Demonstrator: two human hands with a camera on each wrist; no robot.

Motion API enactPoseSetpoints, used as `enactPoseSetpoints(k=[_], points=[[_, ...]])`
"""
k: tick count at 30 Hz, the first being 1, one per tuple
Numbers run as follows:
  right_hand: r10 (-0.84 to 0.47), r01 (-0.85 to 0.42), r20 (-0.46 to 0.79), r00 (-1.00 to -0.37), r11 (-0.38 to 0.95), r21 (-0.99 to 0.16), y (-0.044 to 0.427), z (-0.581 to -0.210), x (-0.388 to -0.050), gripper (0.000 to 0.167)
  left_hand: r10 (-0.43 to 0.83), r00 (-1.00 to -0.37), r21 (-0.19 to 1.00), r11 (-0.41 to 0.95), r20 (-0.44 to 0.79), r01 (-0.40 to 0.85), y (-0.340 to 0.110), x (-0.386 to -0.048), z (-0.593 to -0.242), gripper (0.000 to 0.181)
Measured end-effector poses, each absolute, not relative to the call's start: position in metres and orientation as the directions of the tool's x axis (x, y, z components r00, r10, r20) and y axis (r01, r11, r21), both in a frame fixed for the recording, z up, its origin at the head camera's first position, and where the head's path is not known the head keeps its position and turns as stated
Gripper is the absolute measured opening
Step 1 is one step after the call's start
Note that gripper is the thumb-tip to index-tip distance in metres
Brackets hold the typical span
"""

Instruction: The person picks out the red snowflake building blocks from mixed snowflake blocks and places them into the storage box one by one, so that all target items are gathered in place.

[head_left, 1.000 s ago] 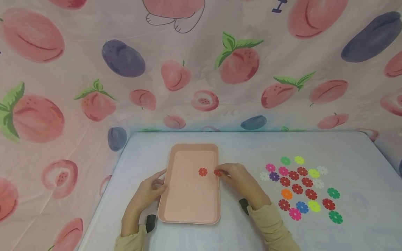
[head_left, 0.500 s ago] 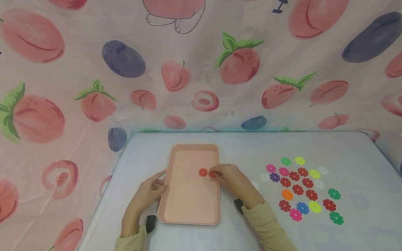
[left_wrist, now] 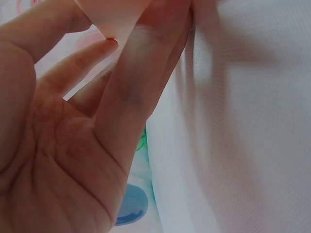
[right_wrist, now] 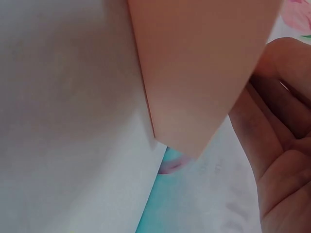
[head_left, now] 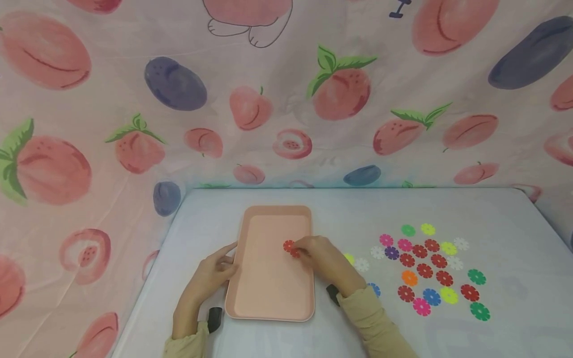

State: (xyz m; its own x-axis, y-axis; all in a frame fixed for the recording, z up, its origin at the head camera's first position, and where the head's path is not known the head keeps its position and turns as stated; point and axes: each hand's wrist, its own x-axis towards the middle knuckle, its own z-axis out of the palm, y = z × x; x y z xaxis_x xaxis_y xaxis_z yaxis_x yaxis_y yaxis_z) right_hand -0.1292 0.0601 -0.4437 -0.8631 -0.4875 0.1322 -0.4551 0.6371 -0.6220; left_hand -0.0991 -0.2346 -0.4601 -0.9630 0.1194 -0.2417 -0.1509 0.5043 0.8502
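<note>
Red held disc [head_left: 294,252]: over the tray's right half, beside the other red disc [head_left: 287,245]; whether the two touch or overlap, I can't tell.
Heft: looks like thin plastic, so I'd expect next to no weight.
Stiffness: probably springy yet firm, hard to break, though the petals between the slots might bend if squeezed hard.
Slip: likely smooth; lying flat, it would offer fingertips little edge.
Best hold: the notched rim, thumb opposite forefinger, leaving the far side free.
Right hand [head_left: 326,262]: thumb and forefinger nearly together, pinching that disc by its right side, from what I can see.
Left hand [head_left: 210,274]: fingers loosely extended, resting against the tray's left edge without wrapping it.
Pink tray [head_left: 268,298]: flat on the table [head_left: 528,248], apparently light enough to slide if nudged.
Scattered discs [head_left: 424,271]: flat, to the right.
</note>
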Motion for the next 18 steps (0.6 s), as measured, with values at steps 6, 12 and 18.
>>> enactPoseSetpoints(k=[6, 12, 18], points=[[-0.495, -0.454, 0.111, -0.862, 0.656, -0.603, 0.0566, -0.4467, -0.1294, 0.02, 0.119, -0.962, 0.851, 0.502, -0.245, -0.155, -0.2341, -0.0985, -0.4599, 0.061], [-0.511, -0.474, 0.115, -0.852, 0.659, -0.585, 0.0545, -0.4477, -0.1306, 0.013, 0.12, -0.963, 0.852, 0.501, -0.24, -0.15, -0.2337, -0.0983, -0.4599, 0.061], [-0.535, -0.503, 0.128, -0.835, 0.651, -0.569, 0.0505, -0.4509, -0.1323, 0.007, 0.116, -0.967, 0.849, 0.511, -0.227, -0.138, -0.2335, -0.0983, -0.4591, 0.061]])
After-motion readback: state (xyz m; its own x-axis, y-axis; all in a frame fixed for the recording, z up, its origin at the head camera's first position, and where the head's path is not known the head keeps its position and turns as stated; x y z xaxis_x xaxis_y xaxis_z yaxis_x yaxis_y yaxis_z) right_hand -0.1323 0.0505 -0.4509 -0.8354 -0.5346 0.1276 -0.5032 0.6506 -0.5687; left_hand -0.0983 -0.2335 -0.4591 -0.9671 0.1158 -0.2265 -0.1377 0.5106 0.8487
